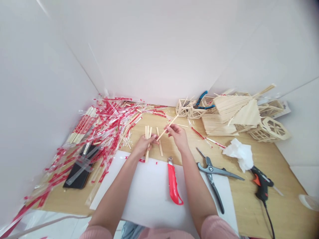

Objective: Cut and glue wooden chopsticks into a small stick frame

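Observation:
My left hand (144, 144) and my right hand (177, 135) both pinch one long thin wooden stick (171, 123) that slants up to the right above the wooden table (249, 205). Under my left hand lie several short cut sticks (148, 132) side by side. A red utility knife (173, 181) rests on the white sheet (149, 196) between my forearms.
A heap of red-and-clear chopstick wrappers (104, 126) and a black phone (79, 172) fill the left. Grey shears (214, 176), crumpled tissue (239, 153) and a black glue gun (261, 184) lie right. Stick-built frames (269, 129), stacked sticks and blue pliers (203, 99) sit at the back. White walls enclose the table.

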Demonstrator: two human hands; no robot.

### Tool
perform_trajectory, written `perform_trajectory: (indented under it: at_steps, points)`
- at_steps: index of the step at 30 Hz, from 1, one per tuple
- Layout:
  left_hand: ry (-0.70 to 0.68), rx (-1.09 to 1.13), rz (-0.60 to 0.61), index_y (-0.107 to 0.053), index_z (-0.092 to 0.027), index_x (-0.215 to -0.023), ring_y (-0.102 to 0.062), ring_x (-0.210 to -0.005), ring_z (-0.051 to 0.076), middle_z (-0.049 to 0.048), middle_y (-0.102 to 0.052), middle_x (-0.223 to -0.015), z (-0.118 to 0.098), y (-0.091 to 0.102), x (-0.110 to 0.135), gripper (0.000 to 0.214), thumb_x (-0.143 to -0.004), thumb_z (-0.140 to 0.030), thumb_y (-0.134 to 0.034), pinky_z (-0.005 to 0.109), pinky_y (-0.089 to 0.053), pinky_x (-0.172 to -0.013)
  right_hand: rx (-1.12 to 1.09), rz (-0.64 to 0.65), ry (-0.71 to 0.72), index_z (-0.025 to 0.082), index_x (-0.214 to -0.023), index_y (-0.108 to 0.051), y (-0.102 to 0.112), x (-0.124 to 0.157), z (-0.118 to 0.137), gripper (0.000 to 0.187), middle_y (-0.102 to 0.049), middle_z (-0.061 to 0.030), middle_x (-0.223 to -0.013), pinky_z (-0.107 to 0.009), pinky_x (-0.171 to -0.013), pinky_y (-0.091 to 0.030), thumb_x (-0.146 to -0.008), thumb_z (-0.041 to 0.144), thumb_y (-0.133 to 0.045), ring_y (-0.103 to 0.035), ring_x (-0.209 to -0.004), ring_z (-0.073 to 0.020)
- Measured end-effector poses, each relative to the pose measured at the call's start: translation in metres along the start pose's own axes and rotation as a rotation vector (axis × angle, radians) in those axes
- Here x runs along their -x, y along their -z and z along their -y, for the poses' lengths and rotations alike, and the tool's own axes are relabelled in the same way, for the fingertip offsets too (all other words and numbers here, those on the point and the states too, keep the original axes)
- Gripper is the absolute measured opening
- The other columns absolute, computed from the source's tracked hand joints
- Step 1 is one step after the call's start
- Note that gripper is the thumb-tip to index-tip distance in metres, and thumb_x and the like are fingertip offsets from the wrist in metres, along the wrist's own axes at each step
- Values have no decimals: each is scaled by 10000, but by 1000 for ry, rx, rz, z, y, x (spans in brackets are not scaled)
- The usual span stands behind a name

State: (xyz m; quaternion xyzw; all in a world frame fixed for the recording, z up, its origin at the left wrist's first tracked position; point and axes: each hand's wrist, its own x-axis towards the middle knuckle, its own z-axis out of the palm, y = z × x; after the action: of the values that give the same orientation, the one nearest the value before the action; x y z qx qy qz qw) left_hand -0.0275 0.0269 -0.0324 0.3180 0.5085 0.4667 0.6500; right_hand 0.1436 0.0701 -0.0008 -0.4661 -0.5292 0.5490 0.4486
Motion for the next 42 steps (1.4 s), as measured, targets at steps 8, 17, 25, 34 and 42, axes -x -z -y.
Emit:
perform_trajectory:
  at_steps: [8, 17, 25, 34, 42]
  points:
    - [67, 19, -10, -625, -119, -804, -592, -544, 97, 87, -657, -767, -1, -2, 5, 258, -636, -285, -727, 137, -140, -289, 975, -25, -239, 145, -898, -634, 36, 6, -5, 172, -678, -84, -821, -237, -646, -386, -758, 221, -569, -610, -769, -170]
    - [-50, -346, -156, -587, -156, -730, -491, -389, 107, 0, -590, -497, 3, -17, 0, 137, -651, -225, -674, 193, -294, -380, 1028, -31, -193, 169, -867, -600, 31, 4, -19, 132, -666, -40, -803, -234, -617, -352, -750, 230, -604, -598, -752, -156]
    - [-190, -555, -347, -544, -196, -671, -486, -493, 131, -40, -512, -526, 7, -34, -12, 234, -540, -88, -706, 237, -344, -558, 1136, -32, -228, 164, -845, -644, 32, 4, -20, 127, -680, -88, -855, -244, -636, -387, -756, 243, -603, -620, -809, -194]
    - [-295, -714, -368, -537, -214, -700, -496, -631, 177, -6, -520, -636, 20, -29, -15, 179, -617, -110, -656, 268, -332, -665, 1228, -72, -223, 149, -868, -636, 21, 3, -24, 167, -683, -118, -851, -271, -658, -406, -771, 193, -507, -633, -818, -228]
    - [-269, -768, -348, -534, -217, -715, -512, -631, 179, -5, -534, -641, 16, -26, -16, 172, -627, -132, -654, 269, -342, -656, 1230, -79, -251, 152, -873, -632, 16, 5, -20, 180, -679, -112, -858, -256, -667, -403, -768, 206, -496, -626, -818, -208]
